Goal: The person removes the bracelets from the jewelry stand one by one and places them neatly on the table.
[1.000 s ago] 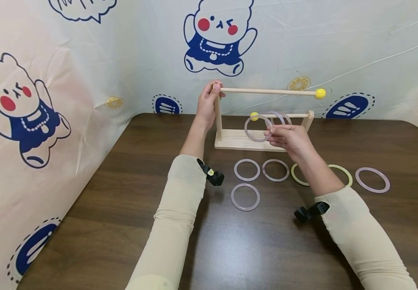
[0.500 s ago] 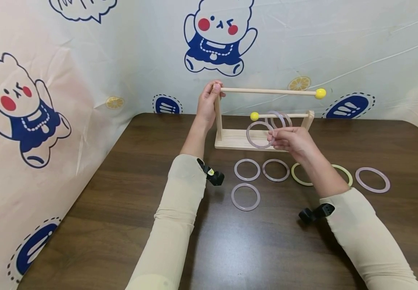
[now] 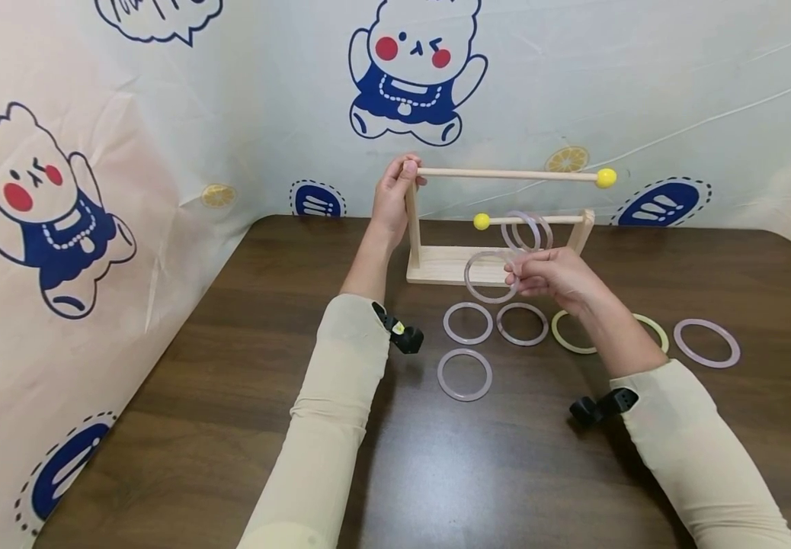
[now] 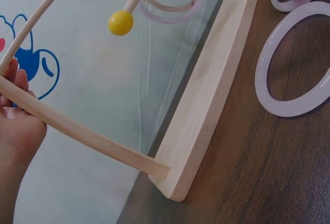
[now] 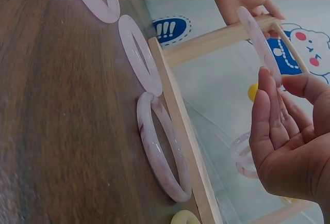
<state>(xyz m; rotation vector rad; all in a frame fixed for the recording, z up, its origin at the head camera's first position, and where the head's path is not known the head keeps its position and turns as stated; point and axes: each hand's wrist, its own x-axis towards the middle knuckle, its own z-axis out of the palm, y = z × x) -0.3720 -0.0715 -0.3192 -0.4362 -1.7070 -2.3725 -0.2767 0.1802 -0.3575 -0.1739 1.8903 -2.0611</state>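
My left hand (image 3: 390, 200) grips the top of the left post of a wooden bangle rack (image 3: 437, 264), where the upper rod (image 3: 505, 174) joins it. My right hand (image 3: 560, 278) pinches the edge of a pale purple bangle (image 5: 257, 42) between thumb and fingers. This bangle is upright in front of the rack's base, below the lower rod's yellow ball (image 3: 481, 222). A few pale bangles (image 3: 504, 235) hang on the lower rod. In the left wrist view, the left hand's fingers (image 4: 20, 79) wrap the post; the held bangle is not seen there.
Several bangles lie on the dark wooden table (image 3: 231, 427): pale purple ones (image 3: 464, 398) in front of the rack, yellow-green ones (image 3: 555, 329) partly behind the right forearm, and a purple one (image 3: 711, 364) farther right. A printed cloth (image 3: 286, 91) stands behind the table.
My right hand has moved down and slightly right with the bangle, away from the yellow ball of the lower rod. The left hand and rack stay put.
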